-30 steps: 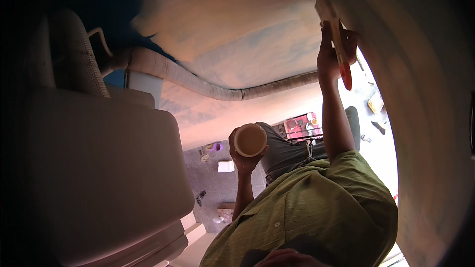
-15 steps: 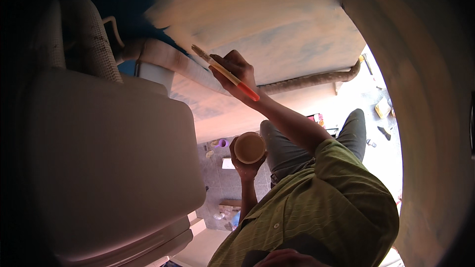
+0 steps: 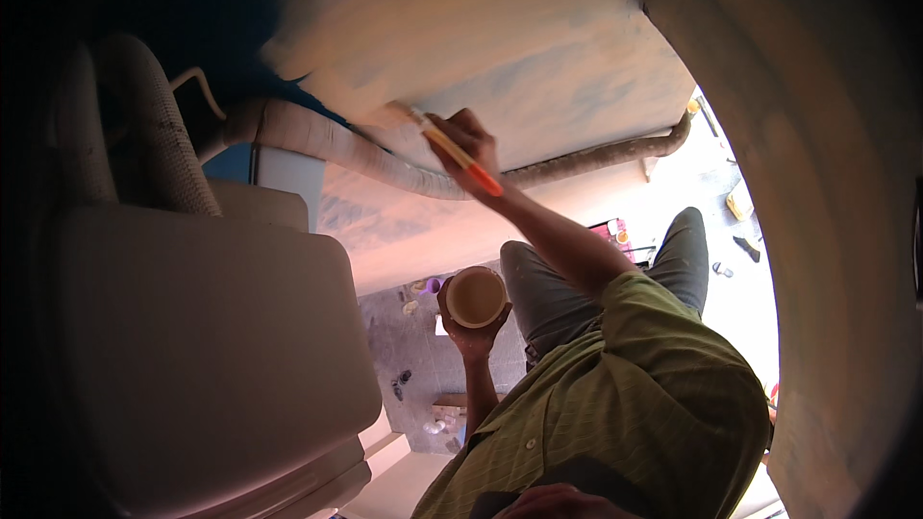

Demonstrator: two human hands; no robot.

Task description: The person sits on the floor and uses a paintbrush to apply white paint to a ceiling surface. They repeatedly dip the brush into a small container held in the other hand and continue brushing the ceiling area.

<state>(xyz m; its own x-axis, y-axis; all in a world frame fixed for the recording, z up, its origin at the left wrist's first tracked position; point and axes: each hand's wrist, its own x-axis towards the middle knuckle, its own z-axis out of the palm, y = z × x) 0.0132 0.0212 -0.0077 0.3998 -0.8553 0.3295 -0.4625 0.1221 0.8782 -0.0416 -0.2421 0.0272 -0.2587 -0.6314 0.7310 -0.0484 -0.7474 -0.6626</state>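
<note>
My right hand (image 3: 468, 146) grips a paintbrush (image 3: 460, 160) with a pale handle and a red-orange end. Its blurred bristles reach the wall (image 3: 519, 48), where cream-peach paint lies unevenly over blue, just above a wrapped pipe (image 3: 356, 149); firm contact is hard to make out. Lower down, my left hand (image 3: 473, 334) is wrapped around a round, open-topped cup (image 3: 477, 297) held upright. Pale, cream-coloured contents show inside it.
A large pale boxy unit (image 3: 212, 327) fills the left side, with thick wrapped hoses (image 3: 159, 106) above it. A curved wall (image 3: 798, 183) rises at the right. Far below, a purple cup (image 3: 432, 285) and scattered items lie on the tiled floor (image 3: 409, 356).
My right hand has drawn the brush to the right and slightly down along the wall. The view has shifted a little, and the cup stays in my left hand.
</note>
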